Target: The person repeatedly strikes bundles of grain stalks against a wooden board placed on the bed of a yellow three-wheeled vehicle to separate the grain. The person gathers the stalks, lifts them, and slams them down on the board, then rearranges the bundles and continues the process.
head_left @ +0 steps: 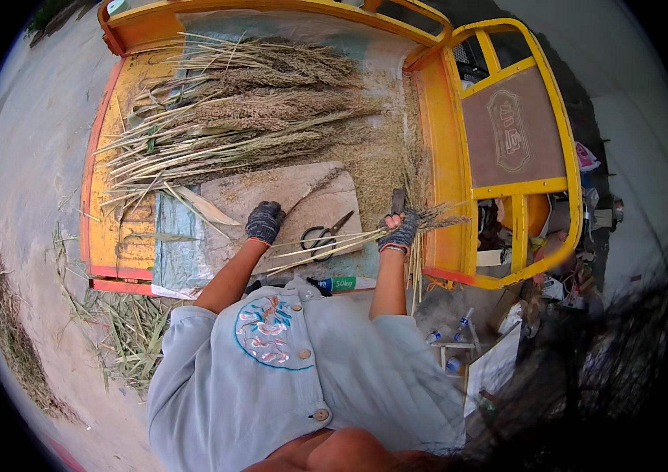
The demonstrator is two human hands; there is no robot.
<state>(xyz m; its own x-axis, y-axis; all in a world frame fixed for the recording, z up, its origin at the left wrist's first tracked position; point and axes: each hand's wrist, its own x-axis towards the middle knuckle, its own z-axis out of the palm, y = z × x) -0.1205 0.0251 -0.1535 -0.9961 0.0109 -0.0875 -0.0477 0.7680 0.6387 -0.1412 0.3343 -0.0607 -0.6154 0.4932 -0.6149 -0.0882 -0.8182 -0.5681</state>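
Observation:
My left hand (264, 223), in a dark fingerless-looking knit glove, is closed at the end of a thin seed-headed stalk (314, 189), which slants away to the right over a worn board (243, 189). My right hand (399, 230), gloved alike with bare fingertips showing, grips a small bunch of stalks (326, 248). Their brown seed heads (442, 217) stick out to its right, while the pale stems reach left toward my left hand. A dark flat piece (398, 200) shows just beyond my right hand; its kind is unclear. Black-handled scissors (321, 238) lie on the board between both hands.
A big heap of seed-headed stalks (247, 118) covers the far left of the yellow cart bed (133, 82). Loose seeds (381, 149) are scattered beside it. A yellow frame (542, 189) rises on the right. Cut leaves (133, 330) lie on the ground at left.

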